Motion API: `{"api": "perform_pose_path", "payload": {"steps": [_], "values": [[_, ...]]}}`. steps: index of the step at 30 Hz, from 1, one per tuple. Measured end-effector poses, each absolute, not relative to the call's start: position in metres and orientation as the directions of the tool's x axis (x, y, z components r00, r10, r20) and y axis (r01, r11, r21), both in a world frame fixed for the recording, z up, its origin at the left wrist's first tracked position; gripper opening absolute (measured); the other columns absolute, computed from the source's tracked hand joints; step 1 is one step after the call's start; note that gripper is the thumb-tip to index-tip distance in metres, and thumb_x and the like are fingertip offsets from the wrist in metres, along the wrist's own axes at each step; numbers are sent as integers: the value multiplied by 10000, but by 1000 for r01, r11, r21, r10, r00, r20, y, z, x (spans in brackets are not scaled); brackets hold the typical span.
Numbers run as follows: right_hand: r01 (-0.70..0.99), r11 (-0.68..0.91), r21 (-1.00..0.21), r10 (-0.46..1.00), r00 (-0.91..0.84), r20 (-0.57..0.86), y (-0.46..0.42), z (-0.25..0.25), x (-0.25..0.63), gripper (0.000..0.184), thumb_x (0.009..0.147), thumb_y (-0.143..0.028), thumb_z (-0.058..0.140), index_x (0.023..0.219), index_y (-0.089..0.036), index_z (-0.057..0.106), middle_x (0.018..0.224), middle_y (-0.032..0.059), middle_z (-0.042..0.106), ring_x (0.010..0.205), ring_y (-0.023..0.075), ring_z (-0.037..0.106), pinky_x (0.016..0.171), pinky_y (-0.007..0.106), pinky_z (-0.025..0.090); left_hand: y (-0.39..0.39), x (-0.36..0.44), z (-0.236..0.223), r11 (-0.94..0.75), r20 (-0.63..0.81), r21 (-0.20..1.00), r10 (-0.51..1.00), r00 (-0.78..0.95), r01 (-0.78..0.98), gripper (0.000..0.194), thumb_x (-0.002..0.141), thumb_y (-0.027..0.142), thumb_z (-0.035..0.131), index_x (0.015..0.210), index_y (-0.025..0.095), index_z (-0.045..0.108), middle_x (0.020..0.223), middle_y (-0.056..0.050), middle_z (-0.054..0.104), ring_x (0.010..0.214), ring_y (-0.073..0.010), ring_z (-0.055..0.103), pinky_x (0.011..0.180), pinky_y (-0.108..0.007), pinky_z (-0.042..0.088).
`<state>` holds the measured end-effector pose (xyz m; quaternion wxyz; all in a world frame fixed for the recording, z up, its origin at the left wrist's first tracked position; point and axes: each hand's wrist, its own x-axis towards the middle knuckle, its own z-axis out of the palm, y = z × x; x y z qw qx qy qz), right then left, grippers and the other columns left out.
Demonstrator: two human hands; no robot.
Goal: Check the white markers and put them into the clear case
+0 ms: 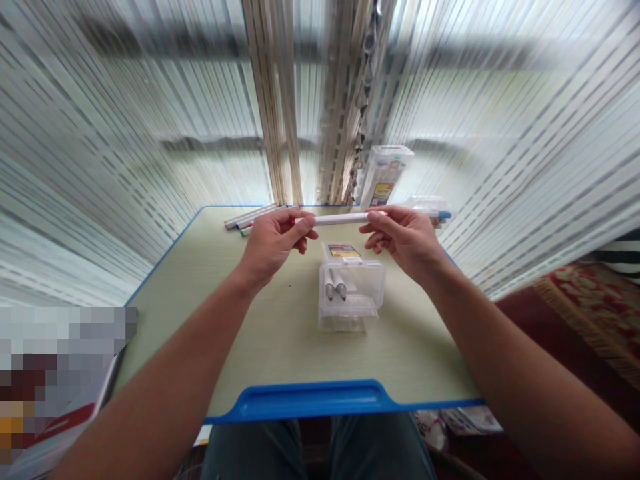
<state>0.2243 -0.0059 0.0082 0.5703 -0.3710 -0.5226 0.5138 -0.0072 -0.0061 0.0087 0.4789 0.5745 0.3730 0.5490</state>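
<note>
A white marker (341, 219) with pinkish-red ends is held level above the far half of the table, one end in each hand. My left hand (275, 241) pinches its left end between thumb and fingers. At the right end, my right hand (405, 237) grips it the same way. Below the marker, a clear plastic case (367, 287) lies on its side with its open end toward me. Two grey-tipped pens (335, 291) rest inside it, along its left side. Several loose markers (250, 217) lie behind my left hand, partly hidden by it.
A tall clear case (387, 175) stands at the table's back right. Beside it lies another clear container (427, 205) with a blue-ended pen (443, 215). The table (170, 320) has a blue rim and a blue front tray (315, 398). String curtains (200, 100) hang close behind.
</note>
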Motion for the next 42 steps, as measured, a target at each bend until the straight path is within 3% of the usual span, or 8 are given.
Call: {"api": "perform_pose_path", "payload": {"steps": [14, 24, 36, 42], "values": [[-189, 204, -960, 971, -85, 223, -8, 8, 223, 316, 685, -387, 906, 786, -149, 722, 682, 55, 762, 483, 128, 692, 402, 173, 484, -6, -8, 7, -377, 369, 925, 922, 121, 52, 310, 741, 434, 841, 808, 137, 782, 672, -43, 699, 490, -83, 554, 472, -213, 429], [-247, 137, -959, 985, -69, 158, -7, 12, 222, 299, 697, -384, 853, 832, -140, 745, 686, 61, 767, 469, 136, 691, 382, 174, 473, -5, -8, 7, -299, 301, 954, 946, 121, -35, 320, 780, 428, 808, 846, 117, 764, 710, -60, 728, 504, -86, 577, 484, -210, 468], [-267, 100, -958, 989, -78, 125, -8, 15, 223, 219, 829, -296, 632, 920, -125, 735, 731, 78, 777, 497, 142, 695, 414, 204, 487, -3, -7, 7, -211, 231, 964, 965, 122, -162, 286, 884, 376, 700, 907, 96, 754, 709, -76, 739, 489, -94, 596, 476, -211, 475], [-253, 120, -960, 988, -61, 139, -6, 13, 224, 220, 821, -323, 676, 908, -130, 732, 731, 72, 772, 495, 138, 692, 402, 203, 480, -4, -8, 8, -210, 232, 965, 964, 133, -157, 309, 865, 401, 721, 923, 99, 755, 700, -73, 741, 480, -95, 591, 469, -211, 469]]}}
